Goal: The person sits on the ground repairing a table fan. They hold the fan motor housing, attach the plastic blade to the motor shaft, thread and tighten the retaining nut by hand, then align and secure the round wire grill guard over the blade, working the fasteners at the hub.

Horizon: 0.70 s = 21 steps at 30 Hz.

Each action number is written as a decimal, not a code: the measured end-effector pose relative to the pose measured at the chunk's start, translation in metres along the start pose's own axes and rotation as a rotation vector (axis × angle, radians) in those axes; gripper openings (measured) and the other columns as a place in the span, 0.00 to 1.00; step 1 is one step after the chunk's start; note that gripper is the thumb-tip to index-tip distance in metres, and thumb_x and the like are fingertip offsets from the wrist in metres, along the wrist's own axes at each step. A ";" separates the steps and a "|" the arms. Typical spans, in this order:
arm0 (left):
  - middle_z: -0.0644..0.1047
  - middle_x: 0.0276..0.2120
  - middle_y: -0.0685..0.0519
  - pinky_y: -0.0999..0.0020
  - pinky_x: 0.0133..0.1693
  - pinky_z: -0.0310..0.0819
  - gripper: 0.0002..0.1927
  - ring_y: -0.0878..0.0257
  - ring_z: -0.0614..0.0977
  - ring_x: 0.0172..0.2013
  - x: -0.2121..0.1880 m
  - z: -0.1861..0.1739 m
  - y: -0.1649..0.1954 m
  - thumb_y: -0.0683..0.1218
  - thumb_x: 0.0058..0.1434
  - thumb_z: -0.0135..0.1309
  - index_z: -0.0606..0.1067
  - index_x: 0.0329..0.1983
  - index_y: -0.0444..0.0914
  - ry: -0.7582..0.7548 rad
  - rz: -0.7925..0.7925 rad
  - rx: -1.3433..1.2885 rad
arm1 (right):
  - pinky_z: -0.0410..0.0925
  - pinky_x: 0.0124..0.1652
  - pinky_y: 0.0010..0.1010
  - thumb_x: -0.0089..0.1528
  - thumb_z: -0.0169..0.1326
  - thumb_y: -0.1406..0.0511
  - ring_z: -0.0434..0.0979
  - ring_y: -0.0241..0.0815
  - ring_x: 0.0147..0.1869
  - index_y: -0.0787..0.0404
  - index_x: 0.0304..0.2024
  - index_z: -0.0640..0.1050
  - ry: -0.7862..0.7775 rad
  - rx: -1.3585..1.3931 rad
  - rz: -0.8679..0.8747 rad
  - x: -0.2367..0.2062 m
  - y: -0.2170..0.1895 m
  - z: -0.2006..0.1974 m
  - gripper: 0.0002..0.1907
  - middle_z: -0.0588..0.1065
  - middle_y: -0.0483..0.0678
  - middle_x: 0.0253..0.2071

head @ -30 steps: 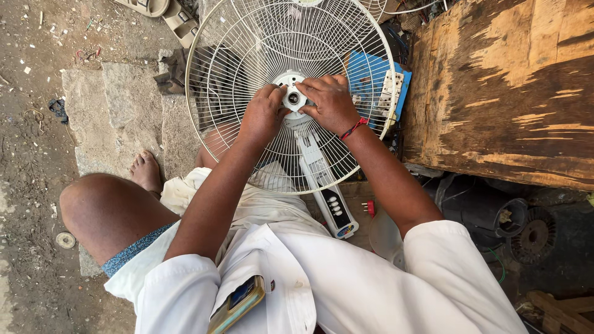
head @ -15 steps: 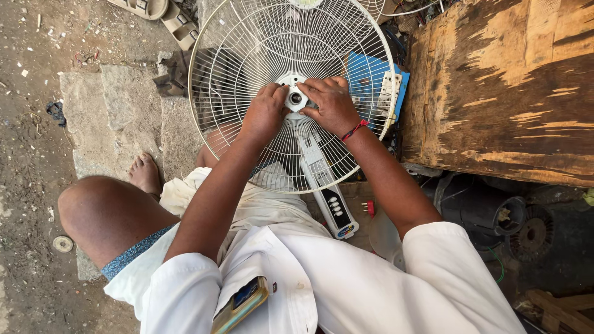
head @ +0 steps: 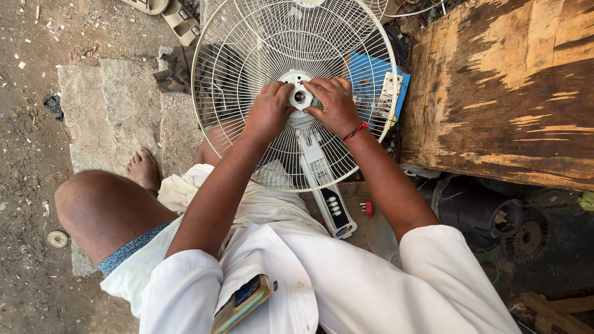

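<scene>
Left hand [head: 267, 112] and right hand [head: 334, 105] both gripping hub [head: 300, 96] of white fan guard [head: 247, 55]; wooden box [head: 507, 86] beside

Bright, hard daylight throughout, apparently from overhead. Strong glare on the white shirt [head: 346, 291] and the wooden board [head: 507, 86], near blown out. Deep shadow at lower right around the dark motor parts [head: 495, 216], detail possibly lost there. Sharp focus at centre; slight wide-angle bending toward the edges.
</scene>
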<state>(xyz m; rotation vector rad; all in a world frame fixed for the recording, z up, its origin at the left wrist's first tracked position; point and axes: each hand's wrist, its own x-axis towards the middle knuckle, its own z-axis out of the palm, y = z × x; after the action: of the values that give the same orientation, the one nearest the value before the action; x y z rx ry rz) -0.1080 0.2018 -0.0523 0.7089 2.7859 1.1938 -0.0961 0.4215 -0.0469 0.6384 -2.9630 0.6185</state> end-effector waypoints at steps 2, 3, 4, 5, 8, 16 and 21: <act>0.76 0.52 0.42 0.55 0.54 0.74 0.27 0.46 0.78 0.54 0.000 -0.001 0.000 0.43 0.57 0.65 0.73 0.58 0.32 0.007 0.009 -0.008 | 0.54 0.66 0.45 0.54 0.72 0.56 0.72 0.45 0.62 0.53 0.63 0.77 0.002 0.004 -0.006 0.001 -0.001 -0.001 0.36 0.76 0.45 0.58; 0.76 0.52 0.42 0.55 0.54 0.74 0.27 0.46 0.78 0.54 0.000 -0.002 0.000 0.43 0.57 0.65 0.73 0.58 0.32 0.011 0.013 -0.011 | 0.55 0.66 0.45 0.54 0.72 0.56 0.72 0.45 0.62 0.53 0.63 0.77 0.002 0.007 -0.010 0.002 -0.002 -0.001 0.36 0.76 0.45 0.58; 0.76 0.52 0.43 0.55 0.54 0.74 0.27 0.46 0.78 0.54 0.000 -0.003 0.000 0.43 0.56 0.65 0.73 0.58 0.32 -0.003 -0.001 -0.006 | 0.55 0.66 0.45 0.54 0.72 0.56 0.72 0.45 0.62 0.53 0.63 0.77 -0.003 0.008 -0.004 0.003 -0.003 -0.002 0.36 0.76 0.45 0.58; 0.76 0.51 0.43 0.55 0.54 0.74 0.27 0.47 0.78 0.53 0.001 -0.003 0.000 0.43 0.56 0.65 0.74 0.58 0.32 -0.017 -0.015 0.000 | 0.55 0.66 0.45 0.54 0.72 0.56 0.73 0.45 0.62 0.54 0.63 0.77 -0.009 0.009 0.001 0.004 -0.003 -0.003 0.36 0.76 0.45 0.58; 0.77 0.51 0.44 0.57 0.53 0.75 0.26 0.49 0.79 0.52 0.002 -0.002 0.003 0.44 0.57 0.64 0.74 0.59 0.32 -0.052 -0.056 0.024 | 0.55 0.66 0.46 0.53 0.72 0.56 0.73 0.44 0.61 0.54 0.62 0.77 -0.018 0.011 0.016 0.004 -0.005 -0.003 0.35 0.76 0.45 0.58; 0.76 0.51 0.45 0.60 0.52 0.77 0.25 0.51 0.79 0.52 0.002 -0.005 0.004 0.44 0.60 0.63 0.74 0.60 0.33 -0.058 -0.048 0.034 | 0.55 0.67 0.45 0.52 0.73 0.55 0.73 0.43 0.61 0.54 0.61 0.78 -0.034 0.020 0.037 0.008 -0.010 -0.007 0.35 0.77 0.43 0.57; 0.76 0.52 0.45 0.59 0.52 0.77 0.26 0.50 0.79 0.53 0.003 -0.009 0.003 0.43 0.59 0.63 0.74 0.60 0.33 -0.065 -0.031 0.019 | 0.55 0.63 0.46 0.50 0.72 0.52 0.72 0.45 0.59 0.55 0.64 0.76 -0.041 -0.015 0.018 0.012 -0.015 -0.011 0.41 0.76 0.46 0.56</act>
<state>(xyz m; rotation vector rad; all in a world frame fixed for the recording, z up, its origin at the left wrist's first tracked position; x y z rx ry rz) -0.1111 0.1987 -0.0429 0.6907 2.7486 1.1200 -0.1010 0.4086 -0.0297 0.6317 -3.0119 0.5909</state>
